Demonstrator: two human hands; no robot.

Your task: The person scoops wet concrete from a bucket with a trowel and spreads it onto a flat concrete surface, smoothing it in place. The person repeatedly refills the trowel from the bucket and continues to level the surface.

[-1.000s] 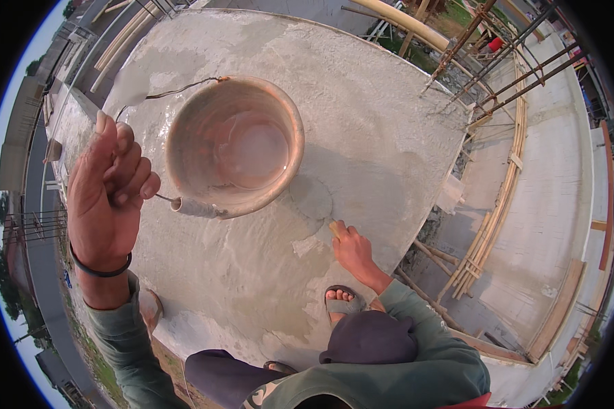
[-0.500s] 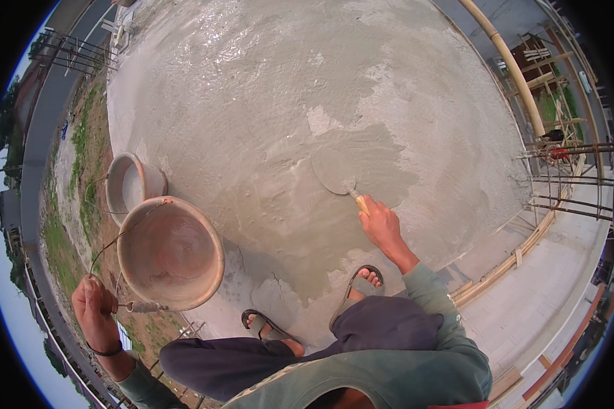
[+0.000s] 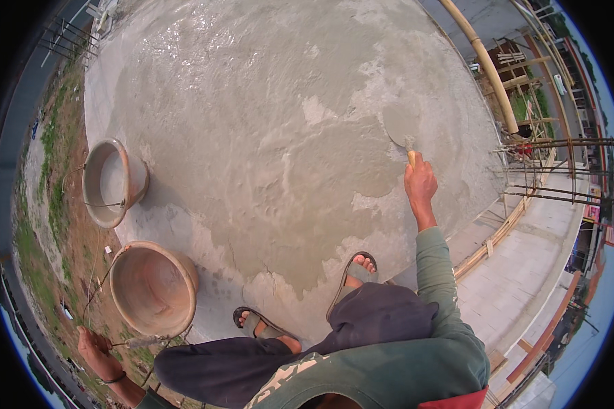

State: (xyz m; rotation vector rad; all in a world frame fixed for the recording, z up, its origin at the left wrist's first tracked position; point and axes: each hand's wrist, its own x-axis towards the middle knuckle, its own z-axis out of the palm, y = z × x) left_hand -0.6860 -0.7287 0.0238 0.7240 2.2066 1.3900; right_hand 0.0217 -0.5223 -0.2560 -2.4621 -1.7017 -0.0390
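Observation:
My right hand [image 3: 421, 183] is closed around the wooden handle of a trowel [image 3: 398, 127], its arm stretched forward. The trowel's rounded blade lies on wet grey mortar [image 3: 273, 184] spread over a concrete slab. At the lower left my left hand [image 3: 97, 350] is closed on the thin wire handle of a mortar-stained bucket [image 3: 153, 290]. This bucket is tilted, its mouth toward me, with only a smeared coating visible inside. Farther off at the slab's left edge stands a second bucket [image 3: 116, 183], its wire handle hanging across the rim.
My sandalled feet [image 3: 269, 327] are at the slab's near edge. Beyond the left edge lies ground with grass and bare soil [image 3: 54, 218]. Bamboo poles [image 3: 484, 65], protruding steel bars [image 3: 552, 144] and timber formwork [image 3: 508, 228] line the right side.
My right hand has carried the trowel right and forward across the mortar. The held bucket has moved nearer to me and away from the second bucket. The view has shifted somewhat.

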